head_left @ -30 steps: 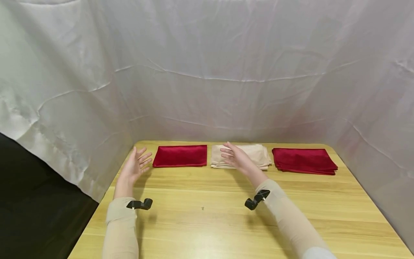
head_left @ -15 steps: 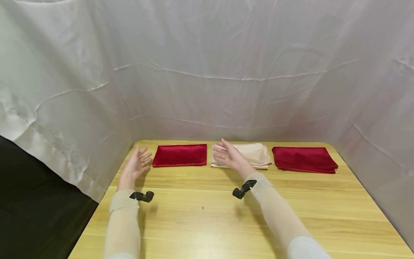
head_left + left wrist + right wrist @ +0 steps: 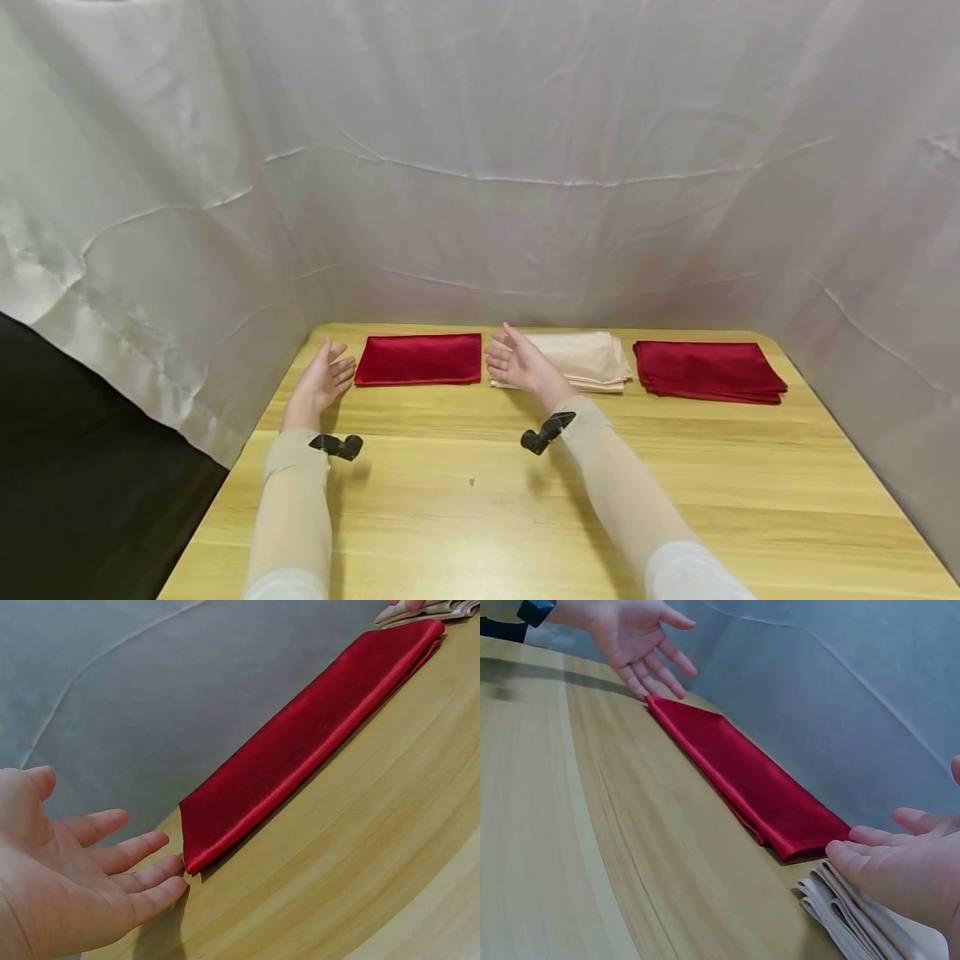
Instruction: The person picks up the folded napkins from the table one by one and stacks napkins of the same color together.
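A folded red cloth [image 3: 418, 359] lies flat at the back left of the wooden table [image 3: 525, 492]. My left hand [image 3: 323, 380] is open, palm turned inward, just left of that cloth's left end, its fingertips [image 3: 169, 877] almost at the cloth's corner [image 3: 191, 862]. My right hand [image 3: 519, 363] is open too, palm facing left, at the gap between the red cloth [image 3: 750, 780] and a stack of folded beige cloths [image 3: 581, 361]. Neither hand holds anything. The left hand [image 3: 641, 641] shows at the cloth's far end in the right wrist view.
A second pile of folded red cloths [image 3: 708, 371] lies at the back right. White sheeting [image 3: 525, 167] hangs behind and along both sides of the table. Small black cameras [image 3: 542, 434] sit on both wrists.
Both hands have moved toward the single red cloth: the right hand slid left off the beige stack, the left hand crept forward to the cloth's left end.
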